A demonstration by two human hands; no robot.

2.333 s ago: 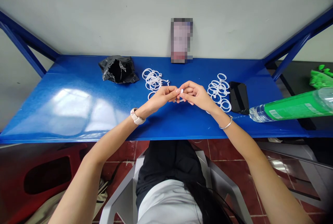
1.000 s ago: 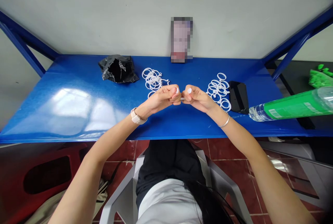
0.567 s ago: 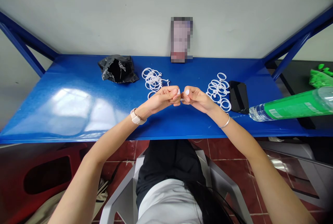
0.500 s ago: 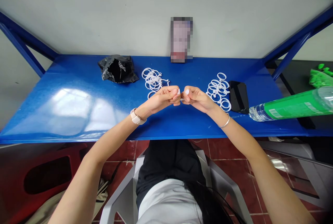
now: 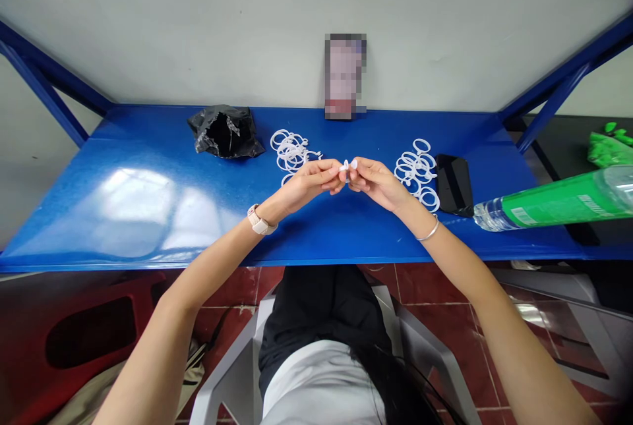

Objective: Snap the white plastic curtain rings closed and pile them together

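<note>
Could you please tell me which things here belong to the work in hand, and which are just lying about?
In work: white piece pinched between left hand and right hand; likely left ring pile, right ring pile.
Apparently lying about: torn black bag, blurred upright object, flat black object, green-labelled bottle.

Rings [image 5: 418, 165] plain white, tabletop [image 5: 306, 230] blue, bag [image 5: 206, 127] black, bottle label [image 5: 554, 204] green with white print, floor tiles [image 5: 430, 283] dark red, trousers [image 5: 326, 300] black.

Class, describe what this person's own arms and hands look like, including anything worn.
The left hand and right hand are ungloved, with no sleeve showing. A broad, pale wristband, possibly a watch, circles the left wrist; a thin, silver-coloured bangle, the right.
</note>
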